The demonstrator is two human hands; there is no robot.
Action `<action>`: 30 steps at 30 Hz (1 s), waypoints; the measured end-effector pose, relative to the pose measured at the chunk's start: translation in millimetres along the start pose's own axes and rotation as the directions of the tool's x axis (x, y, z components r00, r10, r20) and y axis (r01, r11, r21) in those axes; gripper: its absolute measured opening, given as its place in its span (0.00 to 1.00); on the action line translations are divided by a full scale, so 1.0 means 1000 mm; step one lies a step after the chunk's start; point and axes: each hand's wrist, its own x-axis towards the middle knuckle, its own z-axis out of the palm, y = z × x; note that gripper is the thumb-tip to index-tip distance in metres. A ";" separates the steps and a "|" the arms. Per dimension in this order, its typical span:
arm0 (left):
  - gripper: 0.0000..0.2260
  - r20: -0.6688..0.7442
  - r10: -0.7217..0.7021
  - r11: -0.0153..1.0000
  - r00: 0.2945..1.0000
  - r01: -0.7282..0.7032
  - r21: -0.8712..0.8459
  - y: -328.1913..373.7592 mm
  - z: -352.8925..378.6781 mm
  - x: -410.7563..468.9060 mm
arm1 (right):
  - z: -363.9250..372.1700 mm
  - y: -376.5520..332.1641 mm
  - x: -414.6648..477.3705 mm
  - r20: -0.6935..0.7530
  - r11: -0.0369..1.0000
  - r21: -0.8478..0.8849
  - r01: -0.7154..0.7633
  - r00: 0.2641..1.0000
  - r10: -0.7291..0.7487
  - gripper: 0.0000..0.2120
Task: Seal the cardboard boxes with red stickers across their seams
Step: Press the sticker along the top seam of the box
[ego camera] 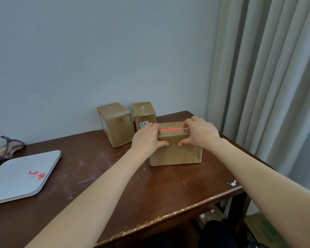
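A plain pale grey-blue painted wall (pixel 79 51) backs the scratched dark brown wooden table (pixel 168 185), its front edge chipped; long pleated beige fabric curtains (pixel 267 68) hang at the right under soft, even light

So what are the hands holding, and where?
The left hand and right hand grip the near box at its top ends, fingers on the red sticker.
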 end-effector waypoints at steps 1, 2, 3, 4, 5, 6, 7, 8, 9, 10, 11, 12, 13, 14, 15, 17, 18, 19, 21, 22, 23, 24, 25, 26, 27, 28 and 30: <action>0.29 0.000 0.001 1.000 1.000 -0.001 0.014 0.000 0.001 0.000 | 0.000 -0.001 0.000 0.004 1.000 -0.028 0.013 1.000 -0.013 0.39; 0.32 0.004 0.003 1.000 1.000 -0.003 0.030 -0.001 0.001 0.000 | 0.000 -0.002 0.000 0.009 0.998 -0.053 0.022 1.000 -0.021 0.40; 0.33 0.012 0.004 0.999 1.000 -0.004 0.045 -0.002 0.002 0.000 | 0.001 -0.003 0.000 0.010 0.997 -0.071 0.025 1.000 -0.025 0.40; 0.34 0.019 0.003 0.998 1.000 -0.004 0.057 -0.003 0.002 0.000 | 0.001 -0.004 0.000 0.008 0.996 -0.081 0.026 1.000 -0.026 0.39; 0.34 0.026 0.004 0.998 1.000 -0.006 0.065 -0.004 0.002 0.000 | 0.002 -0.004 0.000 0.002 0.996 -0.085 0.026 1.000 -0.026 0.39; 0.34 0.032 0.006 0.997 0.999 -0.008 0.076 -0.005 0.002 0.001 | 0.002 -0.004 0.000 -0.003 0.996 -0.084 0.025 1.000 -0.026 0.39; 0.33 0.037 0.008 0.996 0.999 -0.011 0.091 -0.005 0.003 0.001 | 0.003 -0.004 0.000 -0.006 0.996 -0.081 0.024 1.000 -0.025 0.39; 0.33 0.039 0.010 0.994 0.999 -0.014 0.111 -0.006 0.004 0.001 | 0.004 -0.004 0.000 -0.006 0.997 -0.077 0.022 1.000 -0.022 0.38; 0.32 0.037 0.010 0.992 0.999 -0.015 0.128 -0.005 0.005 0.001 | 0.005 -0.004 0.000 -0.005 0.997 -0.072 0.018 1.000 -0.019 0.38; 0.32 0.034 0.008 0.991 0.999 -0.012 0.135 -0.005 0.006 0.002 | 0.005 -0.004 0.000 -0.002 0.998 -0.068 0.016 1.000 -0.016 0.38; 0.32 0.035 0.004 0.991 0.999 -0.008 0.135 -0.005 0.007 0.003 | 0.005 -0.004 0.001 0.003 0.998 -0.066 0.014 1.000 -0.014 0.38; 0.32 0.039 0.001 0.991 0.999 -0.006 0.135 -0.005 0.007 0.004 | 0.004 -0.004 0.002 0.006 0.998 -0.068 0.014 1.000 -0.014 0.38; 0.33 0.043 0.001 0.990 0.999 -0.007 0.139 -0.005 0.007 0.004 | 0.004 -0.004 0.002 0.007 0.997 -0.074 0.016 1.000 -0.016 0.38; 0.33 0.046 0.005 0.989 0.999 -0.012 0.146 -0.005 0.007 0.004 | 0.004 -0.004 0.002 0.007 0.996 -0.081 0.019 1.000 -0.019 0.38; 0.33 0.047 0.012 0.988 0.999 -0.019 0.153 -0.005 0.007 0.004 | 0.003 -0.004 0.002 0.008 0.996 -0.086 0.021 1.000 -0.021 0.38; 0.33 0.042 0.021 0.987 0.999 -0.027 0.157 -0.006 0.006 0.003 | 0.004 -0.003 0.002 0.007 0.997 -0.078 0.019 1.000 -0.018 0.38; 0.32 0.039 0.023 0.988 0.999 -0.029 0.152 -0.006 0.006 0.003 | 0.005 -0.002 0.002 0.007 0.997 -0.071 0.016 1.000 -0.015 0.38; 0.32 0.039 0.023 0.989 0.999 -0.028 0.146 -0.006 0.006 0.003 | 0.005 -0.002 0.002 0.008 0.998 -0.065 0.014 1.000 -0.014 0.38; 0.32 0.034 0.022 0.990 0.999 -0.027 0.136 -0.006 0.006 0.002 | 0.005 -0.002 0.002 0.002 0.998 -0.062 0.018 1.000 -0.018 0.38; 0.32 0.026 0.022 0.991 0.999 -0.025 0.132 -0.005 0.005 0.001 | 0.005 -0.002 0.002 -0.005 0.998 -0.060 0.019 1.000 -0.020 0.38; 0.31 0.019 0.025 0.992 1.000 -0.027 0.126 -0.005 0.005 -0.001 | 0.005 -0.002 0.001 -0.015 0.998 -0.052 0.018 1.000 -0.019 0.39; 0.30 0.012 0.033 0.992 0.999 -0.035 0.119 -0.005 0.004 -0.001 | 0.005 -0.001 0.001 -0.026 0.999 -0.040 0.016 1.000 -0.017 0.39; 0.29 0.007 0.045 0.993 0.999 -0.046 0.112 -0.005 0.003 -0.002 | 0.005 0.000 0.000 -0.036 1.000 -0.026 0.015 0.999 -0.016 0.39; 0.29 0.003 0.057 0.993 0.998 -0.057 0.105 -0.005 0.002 -0.003 | 0.005 0.001 -0.002 -0.044 1.000 -0.017 0.017 0.999 -0.018 0.39; 0.27 0.002 0.065 0.993 0.998 -0.065 0.099 -0.005 0.001 -0.003 | 0.004 0.001 -0.003 -0.050 1.000 -0.014 0.021 0.999 -0.022 0.37; 0.26 0.001 0.072 0.993 0.997 -0.072 0.097 -0.004 0.000 -0.004 | 0.005 0.002 -0.005 -0.055 1.000 -0.016 0.026 0.998 -0.027 0.35; 0.24 -0.001 0.079 0.992 0.997 -0.078 0.099 -0.005 0.000 -0.004 | 0.005 0.003 -0.007 -0.060 0.999 -0.024 0.039 0.997 -0.040 0.31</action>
